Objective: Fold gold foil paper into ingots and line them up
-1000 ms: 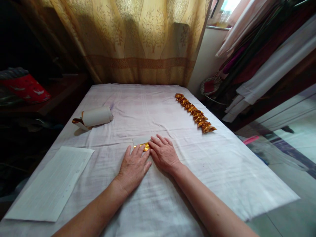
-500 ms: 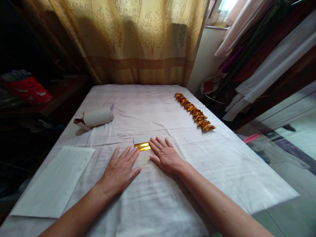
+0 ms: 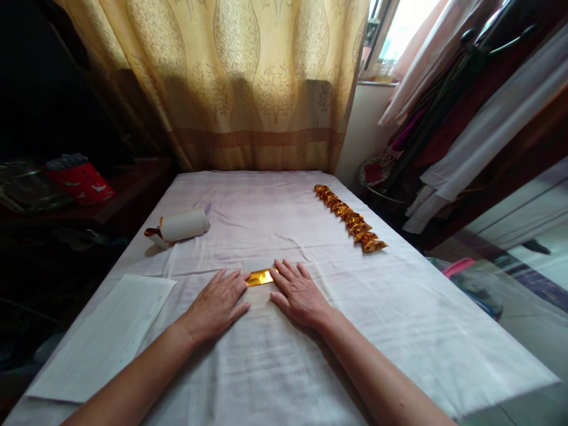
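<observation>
A small sheet of foil paper lies on the white cloth, its near edge folded over as a shiny gold strip (image 3: pixel 260 277) and its pale back showing behind. My left hand (image 3: pixel 217 302) rests flat with fingers stretched out, the fingertips touching the strip's left end. On the right end lie the fingertips of my right hand (image 3: pixel 296 294), palm down and fingers spread. Both thumbs point inward, apart from each other, on the cloth. The parts of the sheet under the fingertips are hidden.
A row of folded gold foil pieces (image 3: pixel 348 218) runs along the table's right side. At the left are a white paper roll (image 3: pixel 184 225) with a gold inner face and a flat white sheet stack (image 3: pixel 104 337). A red container (image 3: pixel 82 180) stands on a dark side surface. Clothes (image 3: pixel 479 130) hang at right.
The view has tilted up, so the table sits lower in the picture. My left hand's fingers have drawn slightly closer together at the strip's left end; the right hand keeps its place on the strip.
</observation>
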